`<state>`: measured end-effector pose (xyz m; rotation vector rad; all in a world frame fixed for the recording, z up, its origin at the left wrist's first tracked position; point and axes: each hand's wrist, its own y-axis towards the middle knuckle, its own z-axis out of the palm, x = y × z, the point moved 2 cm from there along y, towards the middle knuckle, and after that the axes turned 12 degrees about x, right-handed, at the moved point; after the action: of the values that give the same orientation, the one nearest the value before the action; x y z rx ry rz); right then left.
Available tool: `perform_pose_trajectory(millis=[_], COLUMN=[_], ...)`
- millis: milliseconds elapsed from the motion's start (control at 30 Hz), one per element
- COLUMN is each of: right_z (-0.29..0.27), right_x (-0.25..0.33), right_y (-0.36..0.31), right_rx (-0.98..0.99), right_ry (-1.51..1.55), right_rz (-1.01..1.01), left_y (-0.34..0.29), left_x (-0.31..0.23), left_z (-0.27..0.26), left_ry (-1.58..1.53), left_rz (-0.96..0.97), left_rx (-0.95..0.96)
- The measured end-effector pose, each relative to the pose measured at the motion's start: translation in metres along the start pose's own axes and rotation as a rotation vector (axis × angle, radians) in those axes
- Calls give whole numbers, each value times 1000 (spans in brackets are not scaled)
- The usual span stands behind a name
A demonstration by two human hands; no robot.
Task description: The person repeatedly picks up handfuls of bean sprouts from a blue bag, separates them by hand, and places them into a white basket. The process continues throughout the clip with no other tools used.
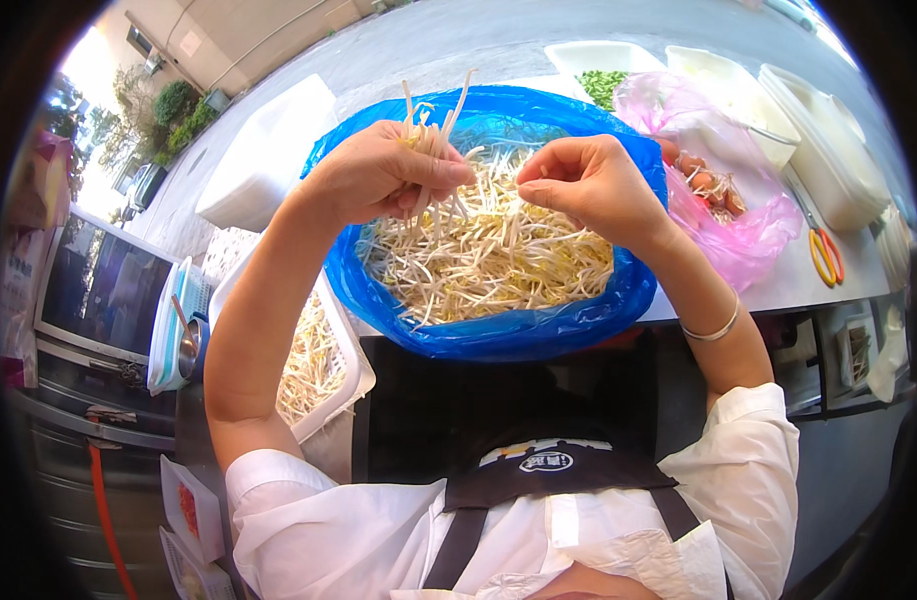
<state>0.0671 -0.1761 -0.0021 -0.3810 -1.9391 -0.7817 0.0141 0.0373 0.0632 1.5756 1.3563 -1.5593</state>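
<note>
White sleeves and a black apron bib (539,470) filled the lower edge of the view, and both bare forearms rose from there toward a big blue plastic bag (499,325) heaped with pale bean sprouts (489,255). Above that heap the left hand (379,175) was clenched around a small bunch of sprouts (429,130), thumb pressed across the stems, so that the bunch stood nearly upright with its long axis running from the loose heap below up past the knuckles, its ends fanning out above the fist. Just beside it, across a narrow gap, the right hand (589,180) hovered with fingers curled and thumb and forefinger pinched toward the bunch; whether a single strand sat between those fingertips could not be told. The bunch therefore lay to the left of the right hand and at about the same height, already gripped by the left, with the heap directly beneath both. A silver bangle (714,328) circled the right wrist. To the left, lower down, a white slotted basket (329,370) held more sprouts. On the table to the right lay a pink plastic bag (739,230), scissors with orange and yellow handles (827,255), and white tubs (829,150), one holding chopped greens (604,85).
</note>
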Motion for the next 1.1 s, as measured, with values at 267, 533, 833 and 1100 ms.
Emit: perform_pose_trajectory(millis=[267,533,833,1100], right_z=[33,75,45,-138], right_x=[8,13,21,-52], right_y=[5,-18,-33,-82], right_rx=[41,-362,-454,-879], right_ry=[240,-52,-57,-1035], right_rz=[110,-38,-149,182], left_y=[-2,2,-9,-131], left_x=[5,13,15,12], left_z=[-5,-4,0,-54], left_ry=[-31,-156,-183,82], left_rz=[62,181,163,320], left_rx=[-10,-216,-241,-401])
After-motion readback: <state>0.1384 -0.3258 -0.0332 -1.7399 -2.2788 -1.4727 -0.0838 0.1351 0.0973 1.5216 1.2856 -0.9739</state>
